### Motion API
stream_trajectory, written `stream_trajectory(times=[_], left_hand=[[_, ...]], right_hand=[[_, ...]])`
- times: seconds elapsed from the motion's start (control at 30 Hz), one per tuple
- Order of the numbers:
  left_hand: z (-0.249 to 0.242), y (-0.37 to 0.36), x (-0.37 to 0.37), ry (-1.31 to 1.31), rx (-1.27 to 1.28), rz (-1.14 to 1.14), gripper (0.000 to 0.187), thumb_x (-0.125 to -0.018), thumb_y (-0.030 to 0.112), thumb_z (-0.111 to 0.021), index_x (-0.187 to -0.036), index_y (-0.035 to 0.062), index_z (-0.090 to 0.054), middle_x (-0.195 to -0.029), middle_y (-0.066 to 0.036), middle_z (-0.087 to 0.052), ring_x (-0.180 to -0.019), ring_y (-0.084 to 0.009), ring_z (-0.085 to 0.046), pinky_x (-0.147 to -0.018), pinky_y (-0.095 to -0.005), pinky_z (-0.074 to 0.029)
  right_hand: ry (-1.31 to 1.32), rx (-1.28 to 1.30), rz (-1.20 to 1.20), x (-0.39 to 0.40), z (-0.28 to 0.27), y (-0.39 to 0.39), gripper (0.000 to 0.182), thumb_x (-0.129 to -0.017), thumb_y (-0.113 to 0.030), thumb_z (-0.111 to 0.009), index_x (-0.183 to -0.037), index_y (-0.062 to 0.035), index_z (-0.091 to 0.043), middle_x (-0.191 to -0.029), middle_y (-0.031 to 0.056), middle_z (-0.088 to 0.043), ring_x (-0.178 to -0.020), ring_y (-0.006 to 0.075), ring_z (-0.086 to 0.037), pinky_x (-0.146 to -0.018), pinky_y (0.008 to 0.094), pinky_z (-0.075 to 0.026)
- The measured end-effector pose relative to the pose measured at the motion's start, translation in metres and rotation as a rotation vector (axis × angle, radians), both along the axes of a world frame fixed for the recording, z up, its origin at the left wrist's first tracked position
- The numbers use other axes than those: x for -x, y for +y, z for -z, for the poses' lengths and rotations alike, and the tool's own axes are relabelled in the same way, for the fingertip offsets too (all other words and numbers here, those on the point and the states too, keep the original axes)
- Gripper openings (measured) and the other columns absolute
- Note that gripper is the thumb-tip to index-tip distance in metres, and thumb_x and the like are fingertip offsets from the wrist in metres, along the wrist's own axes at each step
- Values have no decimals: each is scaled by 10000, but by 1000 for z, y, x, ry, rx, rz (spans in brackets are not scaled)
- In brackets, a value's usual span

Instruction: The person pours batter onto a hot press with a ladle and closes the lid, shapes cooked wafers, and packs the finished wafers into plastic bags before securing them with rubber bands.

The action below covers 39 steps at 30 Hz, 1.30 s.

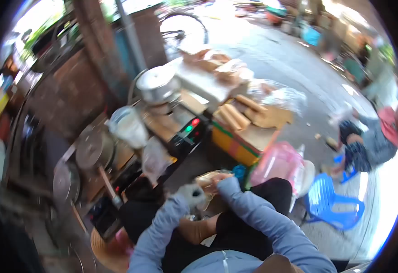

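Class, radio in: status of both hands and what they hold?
Left hand gloved, grip unclear. Right hand at a blurred round thing. Blue chair stands clear to the right.

dull metal pots (157, 84), glossy blue plastic chair (333, 203), clear crinkled plastic bags (128, 126), soft grey cloth sleeves (258, 214)

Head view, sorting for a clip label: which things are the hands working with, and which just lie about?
In hand:
left hand, in a grey glove
right hand
blurred tan thing between them, unclear

Lying about:
blue plastic chair
pink plastic bag
lidded silver metal pot
tan rolls
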State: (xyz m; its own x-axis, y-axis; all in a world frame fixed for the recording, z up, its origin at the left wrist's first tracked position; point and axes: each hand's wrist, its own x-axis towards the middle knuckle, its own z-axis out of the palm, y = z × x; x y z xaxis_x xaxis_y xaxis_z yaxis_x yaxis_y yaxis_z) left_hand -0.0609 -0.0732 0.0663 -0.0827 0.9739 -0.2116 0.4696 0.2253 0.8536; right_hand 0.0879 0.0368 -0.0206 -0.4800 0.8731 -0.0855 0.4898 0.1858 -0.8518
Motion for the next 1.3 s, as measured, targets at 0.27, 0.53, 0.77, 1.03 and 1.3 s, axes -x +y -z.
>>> stream_trajectory(times=[0.27, 0.53, 0.77, 1.03, 1.3], left_hand=[[-1, 4, -30, 349, 36, -144, 223, -666, 232, -637, -767, 35, -610, -682, -126, -617, -655, -250, -622, -598, -342, -472], [29, -4, -26, -20, -108, -188, 180, -680, 169, -629, -679, 6, -554, -607, -72, -596, -557, -163, -572, -556, -283, -459], [11, -14, -48, -486, -31, -322, 103, -716, 121, -587, -717, 25, -549, -622, -21, -554, -560, -101, -528, -546, -217, -441], [20, -17, -42, -506, -410, -190, 100, -781, 134, -489, -772, 41, -523, -622, -9, -528, -553, -81, -484, -513, -237, -430], [3, -22, -52, -419, -62, -234, 106, -724, 118, -554, -702, 16, -534, -617, -20, -526, -568, -91, -477, -526, -249, -409]], right_hand=[[148, 28, -14, 25, -22, -29, 162, -760, -216, -553, -817, -101, -652, -706, 67, -631, -664, 163, -593, -635, 269, -467], [178, 241, 73, 36, 29, -31, 172, -761, -234, -592, -849, -98, -649, -750, 63, -642, -708, 185, -608, -660, 281, -473], [195, -31, -124, 22, 7, -18, 174, -762, -227, -630, -784, -55, -651, -699, 45, -624, -654, 125, -567, -639, 250, -464], [-292, -238, -320, 56, 39, 8, 188, -719, -226, -598, -886, -149, -640, -837, 44, -627, -769, 228, -595, -663, 313, -488], [98, -240, -232, 26, 19, -17, 170, -722, -200, -590, -873, -140, -641, -845, 61, -633, -738, 254, -610, -627, 343, -496]])
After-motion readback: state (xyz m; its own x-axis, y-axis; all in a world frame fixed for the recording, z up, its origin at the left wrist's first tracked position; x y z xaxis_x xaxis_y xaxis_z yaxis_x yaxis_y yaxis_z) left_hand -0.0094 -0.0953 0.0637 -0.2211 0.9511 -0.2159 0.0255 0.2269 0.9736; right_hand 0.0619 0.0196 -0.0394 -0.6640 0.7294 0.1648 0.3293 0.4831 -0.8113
